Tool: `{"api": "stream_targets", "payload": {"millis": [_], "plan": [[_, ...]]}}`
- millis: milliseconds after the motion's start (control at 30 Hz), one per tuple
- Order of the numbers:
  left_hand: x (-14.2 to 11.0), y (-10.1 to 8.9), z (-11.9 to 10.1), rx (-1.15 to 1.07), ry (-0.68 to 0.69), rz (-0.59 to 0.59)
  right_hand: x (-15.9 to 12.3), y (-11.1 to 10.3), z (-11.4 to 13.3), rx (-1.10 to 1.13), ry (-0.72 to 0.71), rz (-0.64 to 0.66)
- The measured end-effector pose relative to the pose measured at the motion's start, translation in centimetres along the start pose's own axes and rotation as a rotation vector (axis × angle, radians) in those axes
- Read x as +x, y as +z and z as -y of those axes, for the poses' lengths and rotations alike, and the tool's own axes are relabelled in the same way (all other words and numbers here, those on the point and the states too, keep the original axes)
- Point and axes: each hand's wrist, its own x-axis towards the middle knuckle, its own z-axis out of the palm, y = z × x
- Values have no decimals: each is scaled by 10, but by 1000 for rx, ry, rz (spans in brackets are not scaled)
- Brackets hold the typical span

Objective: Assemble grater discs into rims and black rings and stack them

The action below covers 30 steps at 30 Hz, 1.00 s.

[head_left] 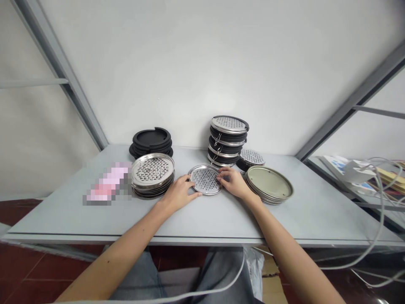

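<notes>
A round metal grater plate (206,180) with many raised holes lies flat on the table in front of me. My left hand (182,190) grips its left rim, thumb toward the near edge and fingers along the side. At the right rim, the bent fingers of my right hand (232,180) hold the same plate. Left of it stands a stack of similar metal grater plates (153,169). A stack of olive-green round lids (269,184) is just beyond my right hand. Behind the plate rises a tall pile of assembled black-and-metal discs (228,139).
Black round rings (152,138) are stacked at the back left. Another black disc with a perforated top (252,157) sits behind the green lids. A blurred pink item (109,181) lies on the left. White cables (379,211) hang at the right by a side shelf.
</notes>
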Motion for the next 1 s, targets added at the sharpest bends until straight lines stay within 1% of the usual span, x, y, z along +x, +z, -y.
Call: {"api": "stream_targets", "payload": {"millis": [133,267,467,633,800,900,1000], "plan": [[0,1,0,-9,27,2,0,0,3,2,-16,-32],[0,2,0,-31,31,-5,0,1,-2,-33,-4,-56],[0,2,0,-69,45,-42,0,0,-5,-88,4,27],[-1,0,-3,-32,58,-77,-2,-2,-4,-117,-3,34],[0,-3,-7,-83,147,-134,-2,3,-5,-85,-77,93],[-1,-4,-9,-70,204,-114,-3,5,-1,-68,-113,131],[-2,-4,-9,-52,207,-46,-2,5,2,-31,-109,94]]}}
